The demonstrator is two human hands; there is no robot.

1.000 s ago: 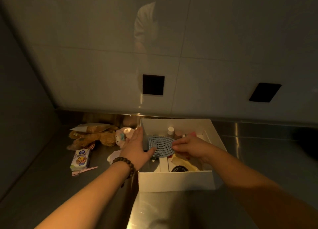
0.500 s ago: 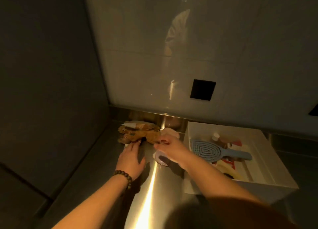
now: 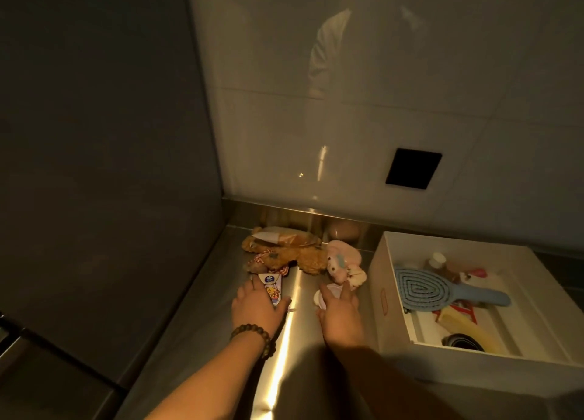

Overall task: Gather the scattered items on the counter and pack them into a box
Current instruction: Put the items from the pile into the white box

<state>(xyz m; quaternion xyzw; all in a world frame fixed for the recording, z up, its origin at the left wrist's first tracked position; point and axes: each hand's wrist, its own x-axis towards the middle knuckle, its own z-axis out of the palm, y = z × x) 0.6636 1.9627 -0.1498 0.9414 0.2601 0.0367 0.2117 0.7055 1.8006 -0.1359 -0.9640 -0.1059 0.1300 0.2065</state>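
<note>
Since half a second ago: left hand (image 3: 257, 306) now around small carton (image 3: 273, 288) on counter (image 3: 202, 325), fingers curled on it. Right hand (image 3: 339, 309) lowered onto round pale item (image 3: 325, 293), fingers laid over, grip not clear. Hairbrush (image 3: 423, 288) unchanged inside box (image 3: 384, 280).

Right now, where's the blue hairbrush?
The hairbrush lies in the white box at the right of the head view, resting on the other packed items, handle pointing right, just in front of a small white-capped bottle.

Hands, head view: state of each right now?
Left hand: grips the small carton on the counter.
Right hand: fingers on the small pale round item; grip cannot be told.
</note>
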